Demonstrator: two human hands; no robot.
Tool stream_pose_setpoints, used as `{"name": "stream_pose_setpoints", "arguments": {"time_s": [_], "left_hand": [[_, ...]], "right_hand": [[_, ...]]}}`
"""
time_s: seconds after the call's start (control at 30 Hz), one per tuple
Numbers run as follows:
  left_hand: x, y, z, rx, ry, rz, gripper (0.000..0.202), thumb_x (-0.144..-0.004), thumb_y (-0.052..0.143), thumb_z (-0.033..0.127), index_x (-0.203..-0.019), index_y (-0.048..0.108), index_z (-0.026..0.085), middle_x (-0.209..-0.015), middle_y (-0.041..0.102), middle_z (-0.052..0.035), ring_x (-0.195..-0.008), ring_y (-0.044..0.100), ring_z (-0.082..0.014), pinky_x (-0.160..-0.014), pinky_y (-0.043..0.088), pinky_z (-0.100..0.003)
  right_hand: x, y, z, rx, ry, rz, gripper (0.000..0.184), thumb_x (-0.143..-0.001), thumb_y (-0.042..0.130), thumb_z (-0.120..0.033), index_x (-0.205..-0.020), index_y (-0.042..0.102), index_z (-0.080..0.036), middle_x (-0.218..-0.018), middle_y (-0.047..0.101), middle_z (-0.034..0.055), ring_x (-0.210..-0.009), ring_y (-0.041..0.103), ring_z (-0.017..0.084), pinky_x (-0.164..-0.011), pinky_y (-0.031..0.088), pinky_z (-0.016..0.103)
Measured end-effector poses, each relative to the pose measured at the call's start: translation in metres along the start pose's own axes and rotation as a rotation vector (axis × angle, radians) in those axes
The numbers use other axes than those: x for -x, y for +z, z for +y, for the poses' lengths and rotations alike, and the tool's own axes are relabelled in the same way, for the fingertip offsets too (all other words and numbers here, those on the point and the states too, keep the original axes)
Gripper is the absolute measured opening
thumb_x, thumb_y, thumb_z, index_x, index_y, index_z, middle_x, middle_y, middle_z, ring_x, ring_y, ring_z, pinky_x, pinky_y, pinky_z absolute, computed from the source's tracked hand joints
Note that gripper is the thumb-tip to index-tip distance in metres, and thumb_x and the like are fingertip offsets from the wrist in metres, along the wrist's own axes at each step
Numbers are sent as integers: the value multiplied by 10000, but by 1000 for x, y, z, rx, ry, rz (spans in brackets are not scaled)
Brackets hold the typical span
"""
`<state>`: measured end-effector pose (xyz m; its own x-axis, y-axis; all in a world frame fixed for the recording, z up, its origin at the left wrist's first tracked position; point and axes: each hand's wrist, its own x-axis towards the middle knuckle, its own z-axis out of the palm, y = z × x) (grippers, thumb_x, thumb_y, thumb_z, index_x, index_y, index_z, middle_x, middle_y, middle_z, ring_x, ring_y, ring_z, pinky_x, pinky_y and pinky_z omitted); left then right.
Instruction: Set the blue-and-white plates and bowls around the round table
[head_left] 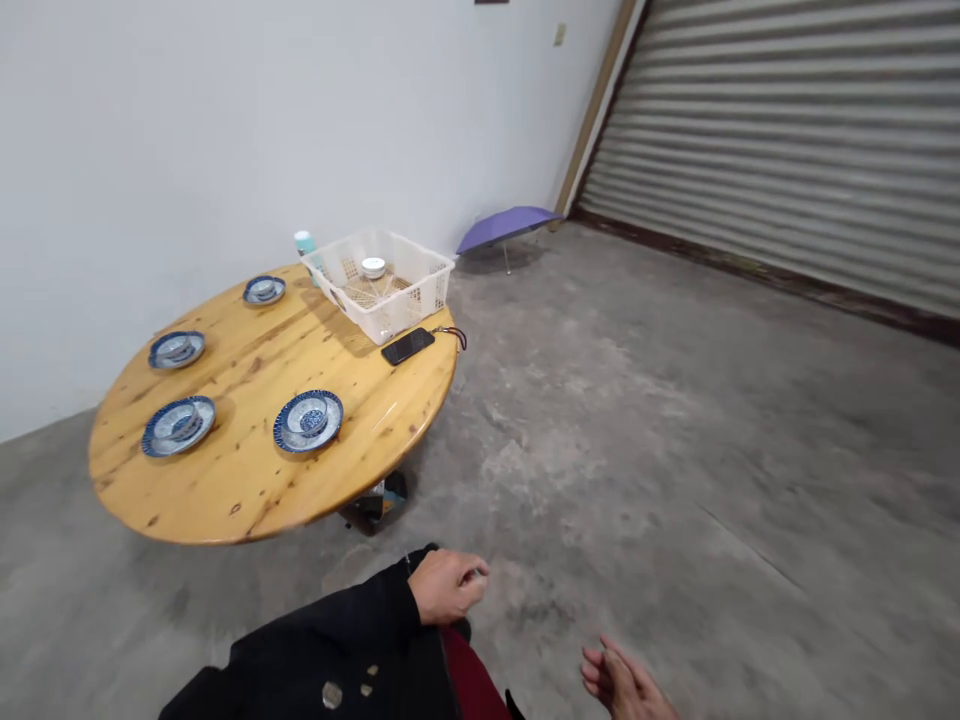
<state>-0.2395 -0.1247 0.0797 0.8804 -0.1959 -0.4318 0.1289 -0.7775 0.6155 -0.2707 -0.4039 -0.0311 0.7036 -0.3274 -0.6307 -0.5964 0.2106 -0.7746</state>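
My left hand (448, 585), at the end of a black sleeve, hangs over the floor in front of me with its fingers curled in. No object shows in it. My right hand (628, 685) is at the bottom edge, fingers apart and slightly bent, holding nothing. Both hands are away from the round wooden table (232, 505) at the left. Nearest to me on it is a blue-patterned plate (285, 437) with a small bowl (311, 415) on top. Several similar plate-and-bowl sets, such as the front-left plate (155, 440), stand around the table's left side.
A white plastic basket (375, 325) on the table holds a white round item (373, 267) and thin sticks. Beside it are a black phone (408, 346) with a strap and a light-blue bottle (304, 243). An open purple umbrella (510, 226) rests on the concrete floor near a roller shutter (787, 140).
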Motion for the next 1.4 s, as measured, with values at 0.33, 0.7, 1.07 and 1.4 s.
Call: {"name": "stream_pose_setpoints", "arguments": {"time_s": [0.33, 0.7, 1.07, 1.4], "left_hand": [[-130, -45, 22, 102, 60, 58, 343, -906, 481, 310, -1126, 734, 237, -937, 767, -20, -866, 695, -175, -773, 460, -227], [-229, -122, 6, 252, -18, 127, 349, -899, 455, 289, -1098, 730, 210, -849, 752, -4, -741, 650, -142, -697, 423, -218], [-275, -183, -40, 542, -336, 536, 378, -919, 421, 382, -1071, 712, 194, -843, 735, -31, -788, 665, -164, -736, 501, -242], [-324, -218, -20, 831, -617, 1028, 448, -906, 434, 491, -1068, 672, 147, -824, 699, -63, -745, 666, -192, -737, 533, -310]], "right_hand": [[-55, 106, -68, 113, -45, -272, 709, -521, 809, -678, -946, 706, -121, -649, 722, 39, -515, 633, 166, -495, 538, 273], [-151, 165, -183, 203, -97, -136, 778, -514, 809, -710, -1017, 687, -130, -712, 739, 49, -586, 676, 178, -580, 588, 286], [-253, 328, -281, 334, -164, -486, 709, -492, 829, -689, -895, 721, -117, -620, 698, 42, -483, 607, 155, -477, 534, 280], [-352, 484, -428, 393, -446, -811, 576, -674, 779, -567, -985, 718, -86, -680, 712, 60, -524, 625, 141, -527, 533, 274]]}}
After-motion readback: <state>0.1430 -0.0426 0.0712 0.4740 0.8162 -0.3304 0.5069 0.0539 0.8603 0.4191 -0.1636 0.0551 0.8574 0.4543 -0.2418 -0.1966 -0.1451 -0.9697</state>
